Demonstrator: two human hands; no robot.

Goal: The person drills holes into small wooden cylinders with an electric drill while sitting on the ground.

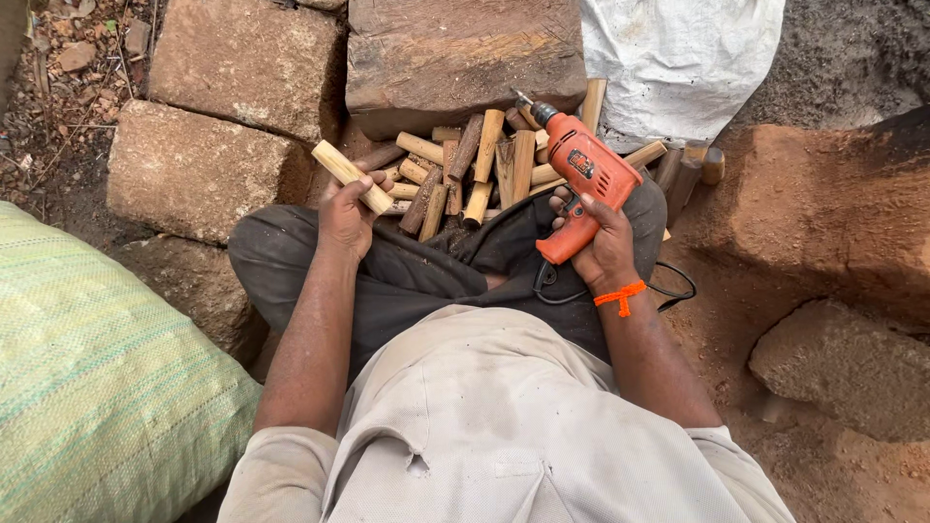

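Left hand [346,215]: fingers are closed around a pale wooden stick [351,175], held slanting toward 10 o'clock.
Right hand [603,240]: fingers are wrapped on the grip of an orange electric drill [584,179], its bit aimed toward 11 o'clock.
Stick pile [472,167]: short cut sticks are heaped between the hands, at 12 o'clock from the lap.
Wood block [463,53]: set beyond the pile.
Cord [668,288]: looped at 5 o'clock from the drill.
Woven sack [92,387]: lying at 9 o'clock.
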